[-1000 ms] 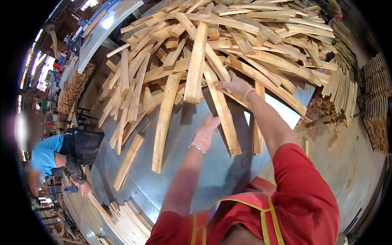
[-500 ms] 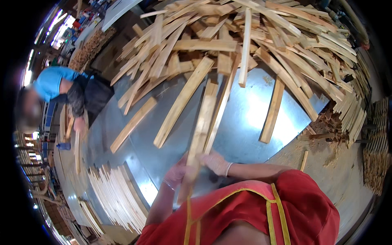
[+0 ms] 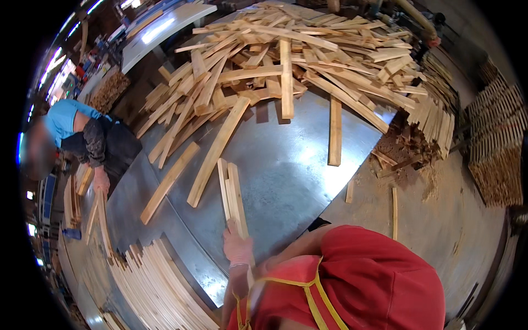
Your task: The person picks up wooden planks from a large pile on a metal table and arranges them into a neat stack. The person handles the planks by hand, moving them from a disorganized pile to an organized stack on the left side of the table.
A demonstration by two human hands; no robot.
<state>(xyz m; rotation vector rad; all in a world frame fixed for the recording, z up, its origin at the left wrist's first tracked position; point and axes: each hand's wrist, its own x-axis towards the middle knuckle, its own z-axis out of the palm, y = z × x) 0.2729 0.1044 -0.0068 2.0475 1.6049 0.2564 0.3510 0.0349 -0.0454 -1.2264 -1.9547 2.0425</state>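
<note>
Two pale wooden strips (image 3: pixel 236 195) lie side by side, pointing away from me over the metal table (image 3: pixel 269 203). My left hand (image 3: pixel 237 247), gloved, is closed around them near their close end. My right forearm (image 3: pixel 297 247) reaches in across my front toward the strips' near end. The fingers of my right hand are hidden against my red apron, so its grip does not show. Left of the held strips, two single wooden strips (image 3: pixel 217 154) lie slanted on the metal.
A big heap of wooden strips (image 3: pixel 258 71) covers the table's far side. Neatly aligned strips (image 3: pixel 159 280) lie at the near left. A co-worker in blue (image 3: pixel 74 121) handles strips at the left. Stacked wood (image 3: pixel 498 148) and floor scraps (image 3: pixel 404 148) are at the right.
The held strips have swung left and lower, now showing as two side by side. My right hand has drawn back toward my body. The whole view has shifted.
</note>
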